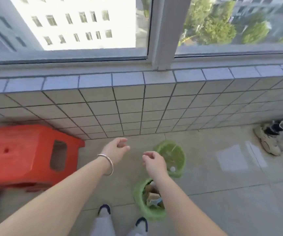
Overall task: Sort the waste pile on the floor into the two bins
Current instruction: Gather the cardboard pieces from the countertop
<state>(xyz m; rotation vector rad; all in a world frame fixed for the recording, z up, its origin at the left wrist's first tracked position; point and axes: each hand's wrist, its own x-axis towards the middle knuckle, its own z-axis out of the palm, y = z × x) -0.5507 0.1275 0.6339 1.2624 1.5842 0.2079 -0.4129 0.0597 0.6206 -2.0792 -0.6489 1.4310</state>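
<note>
While both arms reach forward, left hand (pixel 117 148) and right hand (pixel 154 161) seem loosely curled, each grip empty

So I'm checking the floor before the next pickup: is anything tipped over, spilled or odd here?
Only the red plastic stool by the tiled wall lies on its side. Both green plastic bins stand upright, with nothing spilled around them. The view is blurred.

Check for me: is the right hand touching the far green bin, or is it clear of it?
Cannot tell. In the head view the right hand overlaps the far green bin rim, but it may simply be raised above it; the frame is blurred.
</note>
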